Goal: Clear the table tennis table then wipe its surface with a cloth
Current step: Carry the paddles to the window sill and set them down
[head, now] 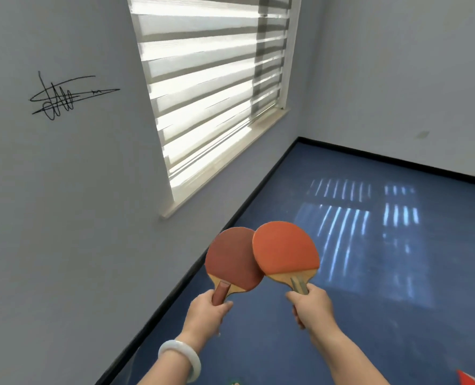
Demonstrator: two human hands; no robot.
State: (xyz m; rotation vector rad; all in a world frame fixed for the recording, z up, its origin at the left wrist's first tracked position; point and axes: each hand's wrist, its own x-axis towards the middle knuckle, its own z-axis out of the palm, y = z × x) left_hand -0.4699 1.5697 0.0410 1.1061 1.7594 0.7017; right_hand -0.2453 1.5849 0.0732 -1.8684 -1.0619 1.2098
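My left hand (pixel 207 315) grips the reddish-brown handle of a dark red table tennis paddle (pixel 232 262). My right hand (pixel 311 307) grips the wooden handle of a brighter orange-red paddle (pixel 285 248). Both paddles are held upright in front of me above the blue floor, and the orange paddle's edge overlaps the dark one's right side. A white bangle sits on my left wrist. The table tennis table and any cloth are out of view.
A grey wall (pixel 64 190) with a black scribble stands close on the left, holding a window with striped blinds (pixel 211 87) and a sill. Blue floor (pixel 369 273) stretches ahead to a far wall. A red object's corner (pixel 465 380) shows at the bottom right.
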